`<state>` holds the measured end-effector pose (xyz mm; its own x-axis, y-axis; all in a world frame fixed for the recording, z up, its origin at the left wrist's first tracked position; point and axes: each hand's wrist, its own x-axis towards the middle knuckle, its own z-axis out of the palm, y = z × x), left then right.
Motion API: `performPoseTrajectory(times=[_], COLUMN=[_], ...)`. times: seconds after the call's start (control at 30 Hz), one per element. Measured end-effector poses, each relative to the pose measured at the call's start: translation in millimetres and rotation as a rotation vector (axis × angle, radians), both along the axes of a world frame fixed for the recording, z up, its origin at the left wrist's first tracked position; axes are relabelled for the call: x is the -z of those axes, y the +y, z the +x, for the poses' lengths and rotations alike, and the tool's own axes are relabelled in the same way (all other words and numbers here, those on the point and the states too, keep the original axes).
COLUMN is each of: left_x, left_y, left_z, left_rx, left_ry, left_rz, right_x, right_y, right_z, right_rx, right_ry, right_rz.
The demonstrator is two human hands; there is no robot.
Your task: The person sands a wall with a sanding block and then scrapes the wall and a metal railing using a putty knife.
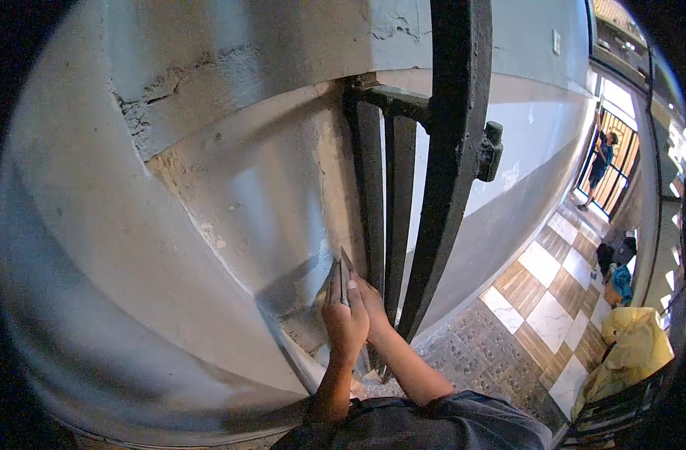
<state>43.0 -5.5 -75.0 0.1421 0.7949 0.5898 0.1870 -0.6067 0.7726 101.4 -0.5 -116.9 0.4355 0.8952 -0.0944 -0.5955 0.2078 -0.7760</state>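
Together, our left hand (pixel 344 324) and right hand (pixel 372 301) grasp a thin tool (pixel 344 283) close to the wall (pixel 279 202) edge, probably for steadier control.

Dark bars (pixel 370 195) stand just right of the recessed wall (pixel 268 187), closing off sideways reach there. Nearer, a thick upright post (pixel 449 172) crosses the view, with a latch (pixel 491 151) jutting right. Left of the bars, the recess face lies open to a hand up to the cracked ledge (pixel 170 86). Far right, the tiled floor (pixel 549 300) runs free between wall and yellow cloth (pixel 636 345).
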Motion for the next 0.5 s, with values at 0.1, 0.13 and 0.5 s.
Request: performPoseTrajectory(times=[0.1, 0.13, 0.5], left_x=[4.1, 3.4, 3.6], left_y=[2.6, 2.6, 0.8], left_z=[-3.3, -4.9, -10.1], left_rx=[-0.040, -0.043, -0.079], left_ry=[0.027, 0.027, 0.091], left_rz=[-0.024, -0.038, -0.011], right_x=[5.1, 5.7, -9.5], right_y=[6.7, 6.4, -1.5], right_z=[0.5, -0.1, -0.8], right_rx=[-0.017, -0.026, -0.094], right_ry=[0.067, 0.067, 0.055], right_rz=[-0.036, -0.038, -0.048])
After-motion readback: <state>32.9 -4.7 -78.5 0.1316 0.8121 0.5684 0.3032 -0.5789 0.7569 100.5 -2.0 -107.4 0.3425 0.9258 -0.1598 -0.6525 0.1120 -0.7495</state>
